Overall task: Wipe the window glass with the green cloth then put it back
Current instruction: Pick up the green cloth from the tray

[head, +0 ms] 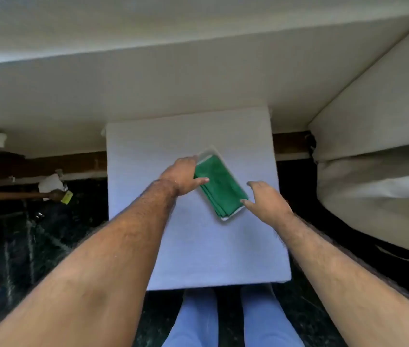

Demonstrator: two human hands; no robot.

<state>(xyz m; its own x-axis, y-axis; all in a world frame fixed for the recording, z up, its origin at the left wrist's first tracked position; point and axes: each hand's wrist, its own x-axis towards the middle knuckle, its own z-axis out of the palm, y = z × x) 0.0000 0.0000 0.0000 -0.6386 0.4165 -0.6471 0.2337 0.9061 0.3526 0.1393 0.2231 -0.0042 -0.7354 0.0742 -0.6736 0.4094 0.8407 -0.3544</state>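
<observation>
Green cloth (219,187) lies folded in its white tray (209,152); we bring both spread, empty hands, left hand (183,175) and right hand (267,201), at its sides, then should pinch all layers together.

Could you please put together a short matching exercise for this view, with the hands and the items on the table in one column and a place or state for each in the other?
Things:
1. green cloth
2. white tray
3. left hand
4. right hand

Places or states:
A. open, at the cloth's near right corner
B. lies folded in the tray
C. on the cloth's left edge, thumb across it
D. sits askew on the white table, under the cloth

Pairs: 1-B, 2-D, 3-C, 4-A
</observation>
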